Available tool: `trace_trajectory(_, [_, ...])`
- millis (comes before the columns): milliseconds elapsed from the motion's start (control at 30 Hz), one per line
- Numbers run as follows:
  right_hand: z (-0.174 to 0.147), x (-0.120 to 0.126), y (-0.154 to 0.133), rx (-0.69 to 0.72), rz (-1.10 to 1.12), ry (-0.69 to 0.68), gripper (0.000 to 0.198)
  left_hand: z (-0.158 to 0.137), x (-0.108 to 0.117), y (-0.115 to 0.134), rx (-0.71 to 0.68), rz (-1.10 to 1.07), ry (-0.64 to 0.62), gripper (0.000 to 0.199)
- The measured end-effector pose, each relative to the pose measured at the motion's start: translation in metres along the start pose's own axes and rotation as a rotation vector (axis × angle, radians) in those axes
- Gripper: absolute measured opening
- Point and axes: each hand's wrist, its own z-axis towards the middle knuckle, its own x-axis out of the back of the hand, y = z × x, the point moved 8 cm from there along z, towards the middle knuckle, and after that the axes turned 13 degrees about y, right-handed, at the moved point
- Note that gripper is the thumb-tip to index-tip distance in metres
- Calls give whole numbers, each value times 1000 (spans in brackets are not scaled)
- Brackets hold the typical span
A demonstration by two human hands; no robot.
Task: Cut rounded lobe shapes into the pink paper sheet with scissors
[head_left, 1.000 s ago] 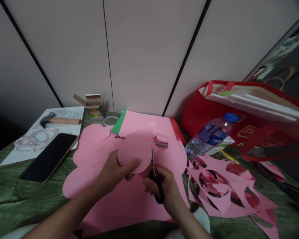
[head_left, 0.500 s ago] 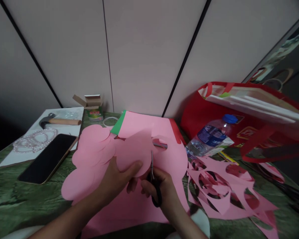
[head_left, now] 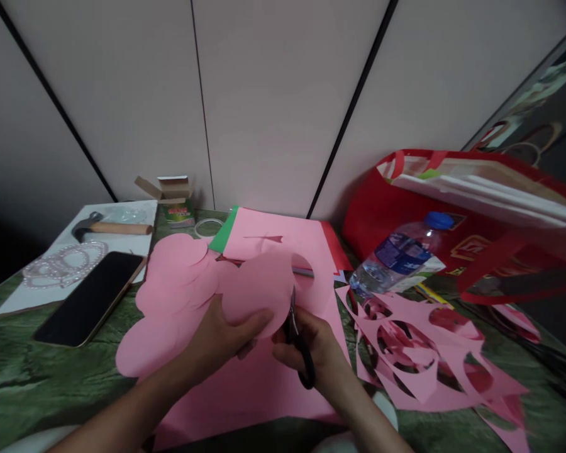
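Pinched between thumb and fingers, a rounded pink piece (head_left: 255,286) is held up in my left hand (head_left: 226,333), which is closed on its lower part. My right hand (head_left: 318,349) is wrapped around the scissors (head_left: 294,327), their blades pointing away from me along the piece's right edge; how far apart the blades are I can't tell.

Far left, a hammer (head_left: 120,228) and clear beads (head_left: 70,256) lie on a white sheet (head_left: 14,303), with a phone (head_left: 89,299) along its right side. Next comes a small box (head_left: 179,214), flaps up, near the wall (head_left: 259,113). Pink rounds (head_left: 174,258) overlap in a spread just left of the piece. Below my hands a large pink sheet (head_left: 249,396) covers part of the green table (head_left: 9,371); beyond it, more paper (head_left: 306,233) shows green at its left and red at its right.

Further right, a blue-capped bottle (head_left: 399,255) is just beyond pink scraps (head_left: 419,380) full of curved holes. Behind the bottle, a red bag (head_left: 372,201) has white slabs sticking out of its top.
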Motion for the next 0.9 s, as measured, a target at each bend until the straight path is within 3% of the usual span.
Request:
trace_trajectory(133, [1, 0, -1, 31, 16, 0, 19, 1, 1, 0, 25, -23, 32, 26])
trace_trajectory(300, [0, 0, -1, 43, 2, 10, 19, 1, -4, 1, 49, -63, -58, 22])
trace_trajectory(433, [-1, 1, -1, 46, -19, 19, 19, -1, -4, 5, 19, -93, -34, 20])
trace_trajectory(700, [0, 2, 3, 50, 1, 35, 21, -3, -5, 9, -2, -13, -84, 18])
trace_trajectory(900, [-2, 0, 2, 23, 1, 29, 19, -3, -3, 11, -1, -27, -15, 14])
